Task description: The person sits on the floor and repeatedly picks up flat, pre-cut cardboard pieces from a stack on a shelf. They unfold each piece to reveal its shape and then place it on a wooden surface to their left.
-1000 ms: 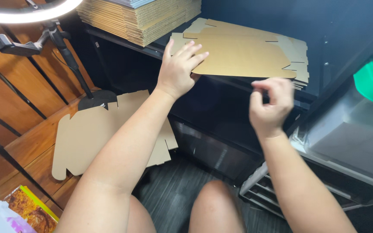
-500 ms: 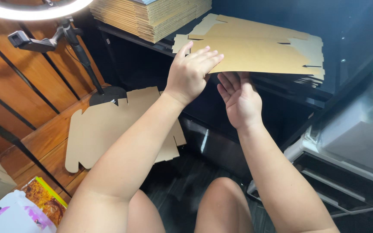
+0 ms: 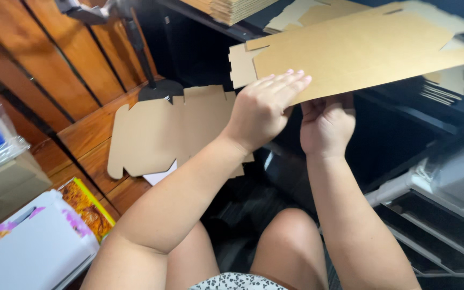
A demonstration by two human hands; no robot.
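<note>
A flat die-cut cardboard box blank [image 3: 361, 51] is lifted off the stack of blanks [image 3: 447, 86] on the dark shelf, tilted up to the right. My left hand [image 3: 261, 107] lies palm-down on the blank's near left edge with its fingers stretched out. My right hand [image 3: 326, 126] grips the same edge from below, thumb and fingers curled up under the cardboard. Both forearms reach forward over my knees.
Another flat blank [image 3: 162, 131] lies on the wooden floor at left, beside the round base of a lamp stand [image 3: 159, 88]. A white box [image 3: 28, 252] and a colourful packet [image 3: 87, 207] sit at bottom left. A grey wire rack [image 3: 436, 215] stands at right.
My right hand came in from the right to under the blank's edge. The top blank has risen off the stack toward me, with both hands on it. The view has dipped lower.
</note>
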